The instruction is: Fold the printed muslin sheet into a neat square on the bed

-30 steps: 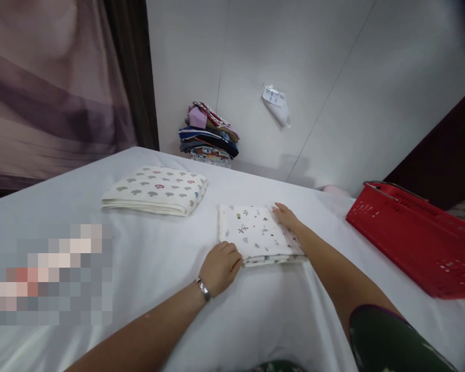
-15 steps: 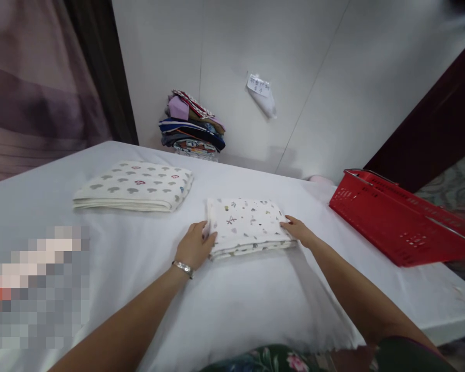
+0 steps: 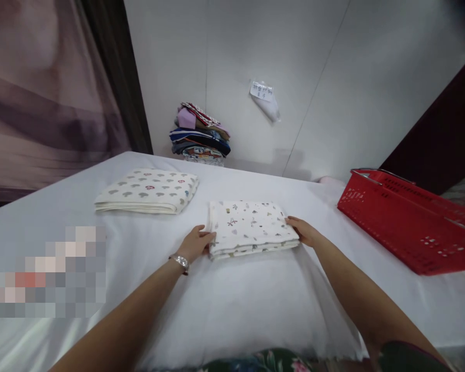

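A folded white cloth [image 3: 251,222] with small plant-like prints lies flat on the white-covered table, its layered edge facing me. At its left edge, my left hand [image 3: 196,242] has the thumb on top and the other fingers at the side, partly hidden. The opposite edge is pinched by my right hand [image 3: 301,230], whose fingertips are partly tucked behind the cloth. Farther left rests a larger folded cream cloth [image 3: 149,192] with grey and red mushroom-like prints, apart from both hands.
A red plastic basket [image 3: 406,222] with metal handles stands on the right of the table [image 3: 256,299]. Against the wall is a stack of folded fabrics [image 3: 201,135]. A paper label [image 3: 262,92] hangs on the wall. A blurred patch covers part of the left side.
The view has shifted a little, so the background things sit lower and farther right. My left thumb has slid slightly along the cloth's edge; both hands stay at its sides.
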The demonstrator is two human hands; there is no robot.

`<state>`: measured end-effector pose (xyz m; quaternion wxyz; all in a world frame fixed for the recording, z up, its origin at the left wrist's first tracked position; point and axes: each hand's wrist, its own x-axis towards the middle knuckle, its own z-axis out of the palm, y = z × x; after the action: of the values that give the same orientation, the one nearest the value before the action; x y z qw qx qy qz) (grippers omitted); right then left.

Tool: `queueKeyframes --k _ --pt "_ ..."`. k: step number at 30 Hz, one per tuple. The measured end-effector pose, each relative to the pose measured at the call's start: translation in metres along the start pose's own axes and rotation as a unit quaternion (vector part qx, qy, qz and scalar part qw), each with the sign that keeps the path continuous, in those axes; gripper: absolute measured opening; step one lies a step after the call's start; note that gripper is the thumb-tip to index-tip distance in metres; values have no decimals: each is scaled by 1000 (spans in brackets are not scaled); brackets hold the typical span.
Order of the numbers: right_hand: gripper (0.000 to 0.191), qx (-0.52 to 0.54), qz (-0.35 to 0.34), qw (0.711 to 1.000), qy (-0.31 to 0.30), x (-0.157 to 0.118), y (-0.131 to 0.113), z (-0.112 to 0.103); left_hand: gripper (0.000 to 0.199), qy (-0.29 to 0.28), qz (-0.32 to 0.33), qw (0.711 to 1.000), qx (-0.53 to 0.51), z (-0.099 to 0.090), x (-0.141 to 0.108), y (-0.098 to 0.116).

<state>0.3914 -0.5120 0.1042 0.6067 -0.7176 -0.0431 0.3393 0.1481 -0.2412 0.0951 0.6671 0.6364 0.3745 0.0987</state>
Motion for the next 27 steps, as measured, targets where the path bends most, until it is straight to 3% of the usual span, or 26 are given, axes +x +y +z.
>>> queueKeyframes --k 3,5,8,11,13,16,20,23,27 --pt "46 16 12 999 -37 5 0 0 75 5 -40 998 -45 3 1 7" --pt "40 21 23 996 -83 4 -1 0 65 -27 -65 996 -55 4 3 12" --pt "36 26 29 990 -138 -1 -4 2 48 -74 -85 993 -23 5 9 18" --pt "41 26 10 984 -175 -5 -6 5 44 -79 -90 993 7 8 12 22" --pt "50 29 -25 986 -164 -5 -6 6 43 -89 -82 993 0 11 11 25" --pt "69 44 -66 993 -86 -1 -9 5 43 -97 -44 993 -41 14 9 33" --pt "75 53 -125 990 -39 5 -33 6 40 -93 19 986 -134 8 18 61" --pt "73 51 -190 980 -26 15 -61 12 34 -64 78 984 -150 -1 39 95" --pt "74 55 -231 971 -12 43 -78 26 33 -49 106 991 -56 -8 81 121"
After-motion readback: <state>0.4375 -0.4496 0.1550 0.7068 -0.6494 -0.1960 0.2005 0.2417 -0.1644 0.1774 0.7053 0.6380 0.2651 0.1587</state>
